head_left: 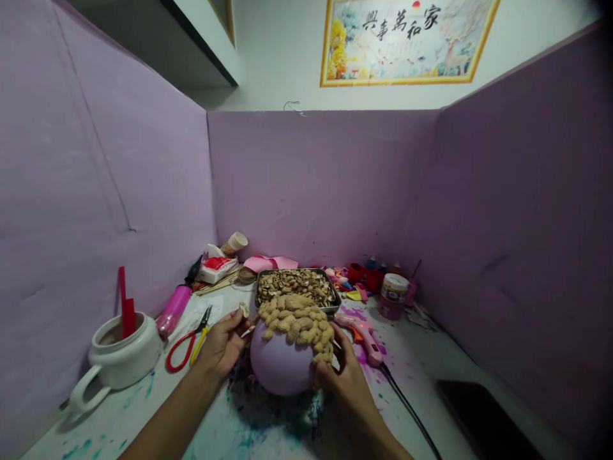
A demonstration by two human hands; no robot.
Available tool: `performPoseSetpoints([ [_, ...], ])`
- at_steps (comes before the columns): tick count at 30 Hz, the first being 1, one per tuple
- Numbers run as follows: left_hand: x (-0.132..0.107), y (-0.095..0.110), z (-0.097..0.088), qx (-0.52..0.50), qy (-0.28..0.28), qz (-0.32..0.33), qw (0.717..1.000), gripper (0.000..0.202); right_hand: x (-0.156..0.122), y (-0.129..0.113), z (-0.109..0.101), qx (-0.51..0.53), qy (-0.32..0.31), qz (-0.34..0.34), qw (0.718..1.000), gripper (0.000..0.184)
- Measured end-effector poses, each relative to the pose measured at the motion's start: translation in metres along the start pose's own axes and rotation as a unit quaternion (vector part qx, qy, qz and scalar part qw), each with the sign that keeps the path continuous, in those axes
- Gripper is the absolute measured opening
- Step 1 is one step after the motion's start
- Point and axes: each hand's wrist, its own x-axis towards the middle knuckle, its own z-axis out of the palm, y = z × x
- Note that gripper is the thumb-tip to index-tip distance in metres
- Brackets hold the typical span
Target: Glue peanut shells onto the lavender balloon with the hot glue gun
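Note:
A purple balloon (280, 365) is in front of me, its top and right side covered with peanut shells (297, 319). My right hand (348, 367) wraps the balloon's right side, fingers behind and thumb in front, over the shells. At the balloon's left is my left hand (225, 342), closed, with a loose peanut shell (244, 310) pinched at its fingertips. Whether this hand also touches the balloon I cannot tell. Just behind the balloon stands a metal tray (339, 300) full of peanut shells.
A pink glue gun (366, 338) with a black cord lies at the right, near a dark flat device (483, 418). On the left are a white mug (127, 364), red-handled scissors (179, 351), yellow-handled pliers (198, 345) and a pink pump (175, 310). Purple panels (316, 185) enclose the table.

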Motion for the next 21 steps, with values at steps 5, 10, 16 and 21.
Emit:
performPoseSetpoints([
  [5,0.008,-0.007,-0.004,-0.001,-0.007,-0.021,1.000,0.022,-0.002,-0.005,-0.001,-0.022,-0.038,-0.012,0.999,0.098],
  [10,0.011,-0.015,-0.008,0.002,-0.009,-0.026,1.000,0.019,-0.006,-0.012,0.001,-0.019,-0.048,-0.021,0.998,0.101],
  [16,0.010,-0.020,-0.008,0.026,-0.019,-0.024,0.999,0.016,-0.009,-0.013,0.005,-0.016,-0.034,-0.026,0.999,0.103],
  [21,0.007,-0.018,-0.006,0.080,-0.033,0.008,0.996,0.013,-0.005,-0.010,0.001,-0.001,-0.021,-0.017,1.000,0.102],
])
